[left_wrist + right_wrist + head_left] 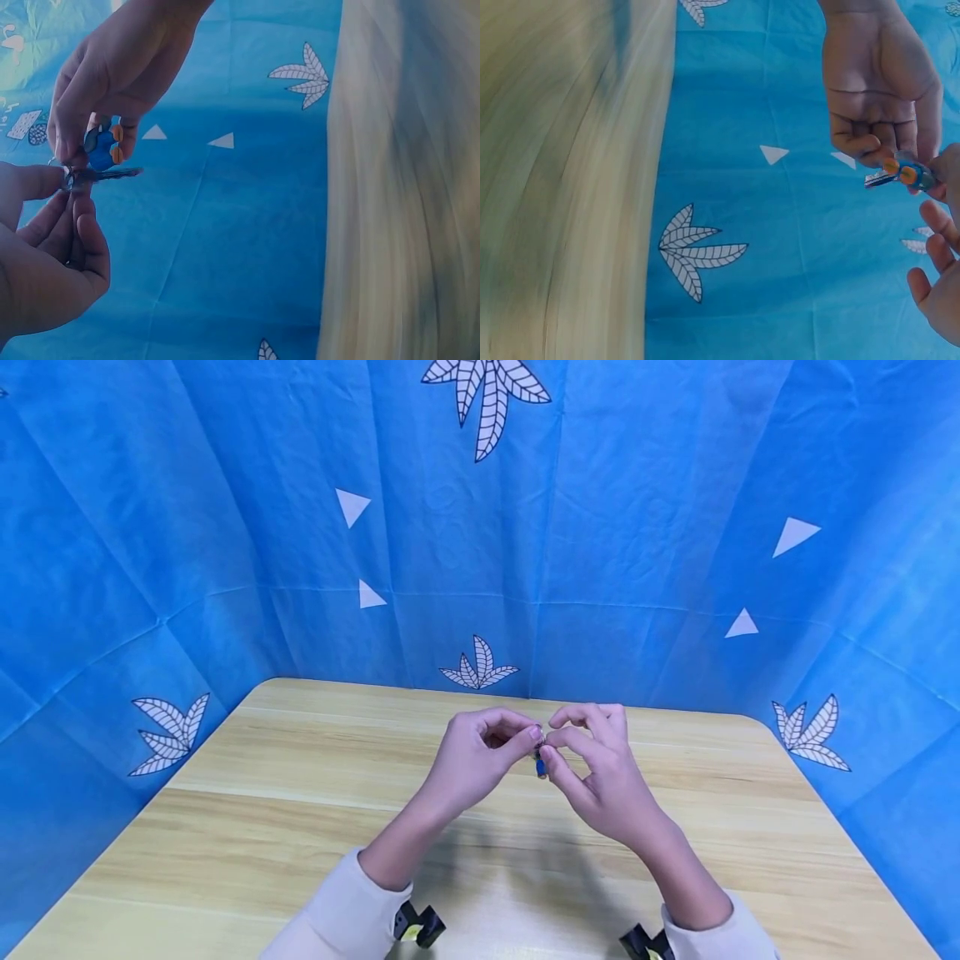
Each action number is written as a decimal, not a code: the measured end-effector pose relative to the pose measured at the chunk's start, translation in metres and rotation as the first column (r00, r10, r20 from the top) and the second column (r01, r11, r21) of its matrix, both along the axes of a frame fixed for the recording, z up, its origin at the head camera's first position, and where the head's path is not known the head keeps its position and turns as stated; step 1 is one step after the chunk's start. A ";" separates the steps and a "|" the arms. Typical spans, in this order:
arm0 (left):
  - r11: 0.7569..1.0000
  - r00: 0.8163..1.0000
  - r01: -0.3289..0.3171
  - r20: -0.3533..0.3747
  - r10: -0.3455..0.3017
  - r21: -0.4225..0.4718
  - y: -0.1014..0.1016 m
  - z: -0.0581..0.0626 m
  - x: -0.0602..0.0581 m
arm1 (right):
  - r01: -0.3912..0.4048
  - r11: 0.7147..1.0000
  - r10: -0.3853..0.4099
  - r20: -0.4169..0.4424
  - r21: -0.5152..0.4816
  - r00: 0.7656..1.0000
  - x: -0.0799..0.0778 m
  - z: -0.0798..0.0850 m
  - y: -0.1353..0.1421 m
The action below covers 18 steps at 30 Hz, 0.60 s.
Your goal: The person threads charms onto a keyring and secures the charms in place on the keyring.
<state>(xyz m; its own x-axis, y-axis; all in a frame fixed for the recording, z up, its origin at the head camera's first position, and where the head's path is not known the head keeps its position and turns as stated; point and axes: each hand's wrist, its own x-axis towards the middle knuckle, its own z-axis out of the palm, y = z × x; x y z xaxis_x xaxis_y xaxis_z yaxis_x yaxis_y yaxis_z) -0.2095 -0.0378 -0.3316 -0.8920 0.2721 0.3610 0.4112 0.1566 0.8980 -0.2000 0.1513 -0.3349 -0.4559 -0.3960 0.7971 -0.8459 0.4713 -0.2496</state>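
Both hands meet in the air over the table, fingertips close together at a small metal key ring (539,739). With thumb and fingers, my left hand (468,762) pinches the ring near the head of a key (116,174). My right hand (609,777) pinches the ring from the other side with thumb and index finger, its other fingers bent. A blue charm (100,148) with orange parts hangs from the ring, beside the key. In the right wrist view, the charm (907,172) and the key blade stick out between the hands. Fingertips hide most of the ring.
Below the hands spreads a light wood-grain table (300,827) with rounded far corners. A blue cloth (637,527) with white leaf and triangle prints hangs behind it and on both sides. Black camera mounts (420,925) sit at both sleeve cuffs.
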 end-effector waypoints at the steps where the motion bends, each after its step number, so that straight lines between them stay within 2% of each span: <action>1: 1.000 1.000 -0.003 -0.014 0.003 -0.007 -0.001 0.000 0.000 | -0.008 1.000 0.008 0.001 -0.003 1.000 0.000 0.000 0.000; 10: 1.000 1.000 -0.018 -0.023 0.018 0.003 -0.003 0.005 0.002 | -0.024 0.999 0.026 0.058 -0.021 0.998 0.004 0.002 0.002; 14: 1.000 0.999 -0.015 -0.045 0.016 0.016 -0.003 0.016 0.011 | -0.032 0.999 0.036 0.103 -0.037 0.994 0.005 0.003 0.002; 18: 0.999 0.996 -0.030 -0.087 0.029 -0.014 -0.003 0.026 0.019 | -0.045 0.997 0.055 0.147 -0.068 0.988 0.006 0.004 0.001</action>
